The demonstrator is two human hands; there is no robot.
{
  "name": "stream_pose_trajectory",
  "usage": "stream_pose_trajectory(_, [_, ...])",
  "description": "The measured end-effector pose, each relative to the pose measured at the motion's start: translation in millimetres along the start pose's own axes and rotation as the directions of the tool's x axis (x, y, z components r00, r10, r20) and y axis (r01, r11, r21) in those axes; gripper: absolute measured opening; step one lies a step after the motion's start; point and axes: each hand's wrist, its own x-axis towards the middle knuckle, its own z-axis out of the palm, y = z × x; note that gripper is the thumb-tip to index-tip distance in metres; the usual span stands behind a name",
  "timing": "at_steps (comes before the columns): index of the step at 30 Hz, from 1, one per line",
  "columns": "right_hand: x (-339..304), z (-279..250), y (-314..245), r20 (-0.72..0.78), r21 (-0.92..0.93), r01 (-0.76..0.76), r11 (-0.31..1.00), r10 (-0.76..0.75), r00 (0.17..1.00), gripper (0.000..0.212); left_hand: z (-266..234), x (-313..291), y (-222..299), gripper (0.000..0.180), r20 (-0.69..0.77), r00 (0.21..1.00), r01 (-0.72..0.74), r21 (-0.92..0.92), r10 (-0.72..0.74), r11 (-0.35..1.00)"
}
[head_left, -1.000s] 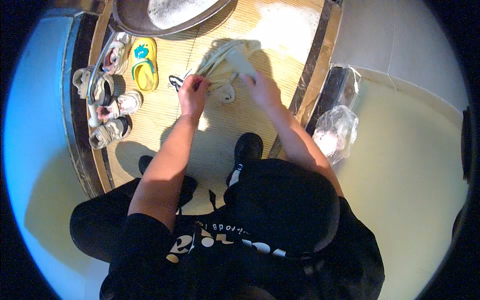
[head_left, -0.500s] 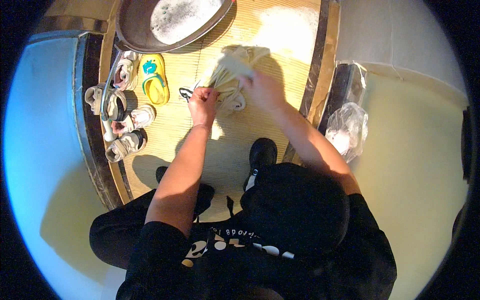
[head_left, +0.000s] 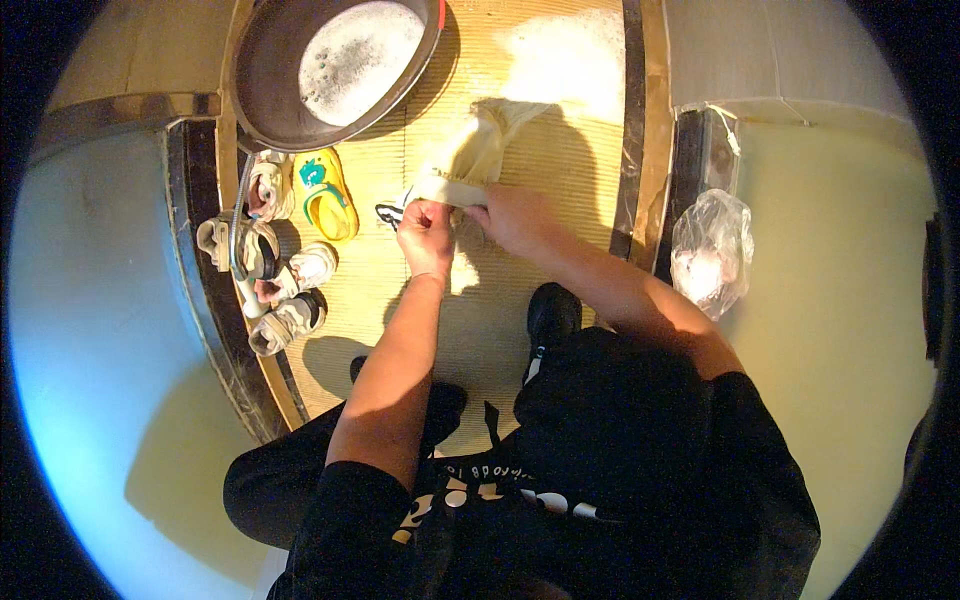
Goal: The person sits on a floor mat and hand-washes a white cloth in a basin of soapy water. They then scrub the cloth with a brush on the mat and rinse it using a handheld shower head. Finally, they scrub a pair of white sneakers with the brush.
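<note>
At 9 to 10 o'clock, scuffed fabric shoes (head_left: pixel 290 322) crowd beside a thin metal hose (head_left: pixel 237 230). A smooth yellow clog (head_left: pixel 337 180) with a teal strap lies just beside them, and at 11 o'clock a round, dark basin (head_left: pixel 270 80) holds white, bubbly suds (head_left: pixel 362 62). At 12 o'clock, on the ribbed yellow floor (head_left: pixel 370 290), is a soft, creased cream cloth (head_left: pixel 478 155). A smooth, pale oblong block (head_left: pixel 452 191) lies across its near end. A crinkled, clear plastic bag (head_left: pixel 712 255) sits toward 3 o'clock.

The cloth lies at 1 o'clock from the left hand (head_left: pixel 428 235), whose curled fingers pinch its near edge, and at 11 o'clock from the right hand (head_left: pixel 508 217), which is clamped on the block's right end.

The cloth's long axis slants from about 7:30 to 1:30, its loose end pointing to 1:30; the block's runs roughly 9 to 3 o'clock.
</note>
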Motion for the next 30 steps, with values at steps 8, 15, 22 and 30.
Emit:
stream_pose_trajectory(8, [40.5,-14.2,39.5,-0.125,0.081,-0.178,0.981,0.188,0.974,0.054,0.9,4.0,2.5,0.006,0.001,0.997,0.072,-0.015,-0.072,0.997])
stream_pose_trajectory(15, [8.1,3.1,21.3,-0.019,0.048,-0.034,0.998,0.035,0.999,0.057,6.4,-2.4,11.4,0.009,-0.035,0.999,0.036,0.025,-0.035,0.999])
stream_pose_trajectory(22, [16.3,-29.4,25.8,-0.010,0.043,-0.071,0.997,0.072,0.997,0.055,7.4,2.6,1.1,0.011,-0.077,0.997,-0.006,0.087,0.013,0.996])
stream_pose_trajectory(30, [31.0,-29.6,49.2,-0.143,0.118,-0.145,0.982,0.162,0.976,0.056,5.9,5.6,6.4,0.013,-0.020,1.000,-0.008,0.226,0.013,0.974])
